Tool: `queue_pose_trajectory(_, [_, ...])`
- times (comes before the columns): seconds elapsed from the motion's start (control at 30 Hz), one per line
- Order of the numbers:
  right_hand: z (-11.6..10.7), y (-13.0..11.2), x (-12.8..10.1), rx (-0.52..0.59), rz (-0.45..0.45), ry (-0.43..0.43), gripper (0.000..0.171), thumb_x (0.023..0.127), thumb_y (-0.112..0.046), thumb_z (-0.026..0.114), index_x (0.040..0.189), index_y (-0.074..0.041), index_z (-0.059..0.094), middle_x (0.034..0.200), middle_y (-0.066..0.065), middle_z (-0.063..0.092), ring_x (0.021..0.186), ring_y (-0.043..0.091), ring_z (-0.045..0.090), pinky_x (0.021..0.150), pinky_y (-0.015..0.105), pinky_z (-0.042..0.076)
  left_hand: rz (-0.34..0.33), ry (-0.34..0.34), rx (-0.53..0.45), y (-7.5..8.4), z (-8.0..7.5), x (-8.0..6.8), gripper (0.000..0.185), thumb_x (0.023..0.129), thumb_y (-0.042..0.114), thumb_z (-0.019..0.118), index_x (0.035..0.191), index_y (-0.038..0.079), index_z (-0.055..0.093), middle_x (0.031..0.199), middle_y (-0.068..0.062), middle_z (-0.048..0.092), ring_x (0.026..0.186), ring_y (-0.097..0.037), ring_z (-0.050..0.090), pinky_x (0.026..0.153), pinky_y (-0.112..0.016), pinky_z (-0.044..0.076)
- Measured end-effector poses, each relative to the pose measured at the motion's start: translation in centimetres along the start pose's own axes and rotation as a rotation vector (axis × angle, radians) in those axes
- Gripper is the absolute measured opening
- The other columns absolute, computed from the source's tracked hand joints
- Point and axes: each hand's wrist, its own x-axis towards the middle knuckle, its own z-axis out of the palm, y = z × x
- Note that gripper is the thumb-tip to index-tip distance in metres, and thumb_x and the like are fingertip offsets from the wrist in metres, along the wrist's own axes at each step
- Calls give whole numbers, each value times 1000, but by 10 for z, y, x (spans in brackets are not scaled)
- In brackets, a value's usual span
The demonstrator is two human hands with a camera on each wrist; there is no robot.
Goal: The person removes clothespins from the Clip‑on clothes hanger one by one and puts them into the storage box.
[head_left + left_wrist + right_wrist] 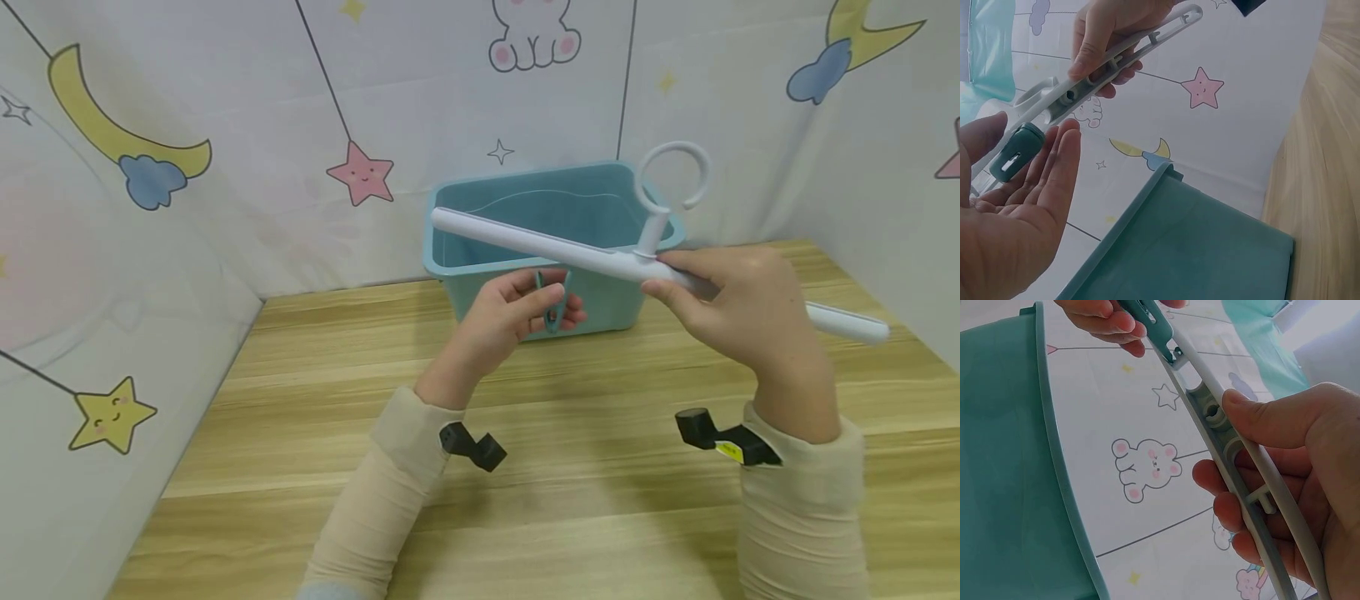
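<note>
Fingers (551,293) of left hand (517,312) pinch teal clip (553,310) under hanger bar (555,248); right hand (738,304) clamps bar. Risk: clip slips, drops onto desk (585,467) short of bin (457,250).

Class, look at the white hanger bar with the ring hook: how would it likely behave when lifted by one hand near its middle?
The white hanger bar probably stays stiff: it spans straight past the right hand without sagging. Its ribbed, hollow underside suggests it is light. The teal clip beneath would likely dangle and swing.

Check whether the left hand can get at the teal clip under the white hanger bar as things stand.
Probably yes: the left hand already has its fingers around the teal clip hanging below the white hanger bar, which the right hand holds up; nothing lies between.
</note>
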Motion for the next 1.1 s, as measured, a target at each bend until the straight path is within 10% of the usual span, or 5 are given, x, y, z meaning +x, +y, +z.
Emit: queue_pose_trajectory(1.1, [2, 0, 0, 30, -26, -4, 68, 94, -61, 47, 90, 1, 76, 69, 7, 70, 53, 11, 50, 53, 23, 37, 0, -17, -66, -4, -1, 2, 12, 96, -6, 47, 97, -1, 58, 80, -6, 67, 71, -15, 69, 73, -32, 57])
